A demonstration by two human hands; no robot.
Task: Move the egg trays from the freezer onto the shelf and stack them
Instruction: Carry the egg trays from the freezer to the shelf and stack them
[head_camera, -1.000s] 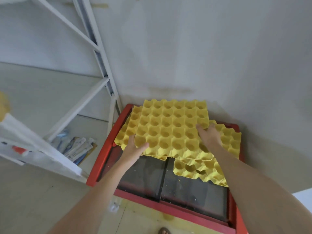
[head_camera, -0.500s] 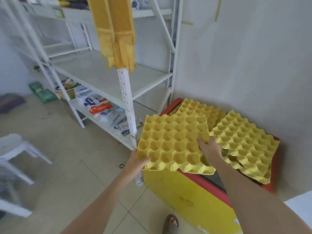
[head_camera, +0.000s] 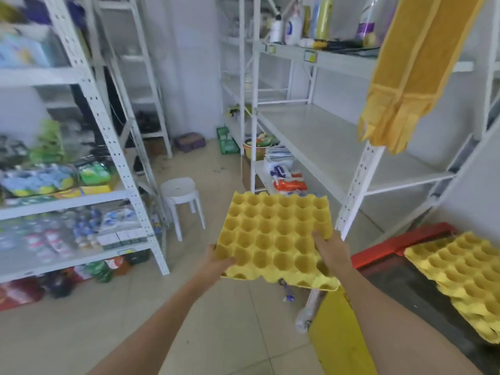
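Note:
I hold a yellow egg tray [head_camera: 276, 236] flat in the air over the floor, in front of me. My left hand [head_camera: 216, 262] grips its near left corner and my right hand [head_camera: 331, 253] grips its near right edge. More yellow egg trays [head_camera: 465, 274] lie in a loose pile on the red-rimmed freezer [head_camera: 400, 243] at the lower right. The white metal shelf [head_camera: 324, 142] stands beyond the held tray to the right, its middle board bare.
A white plastic stool [head_camera: 180, 196] stands on the tiled floor just left of the tray. A stocked shelf rack [head_camera: 89, 163] fills the left side. A yellow cloth [head_camera: 405, 77] hangs from the right shelf's upright. Bags and a pot sit on that shelf's bottom level.
The tray came up off the freezer pile and swung left with both hands. My view turned from the freezer toward the shelves and floor.

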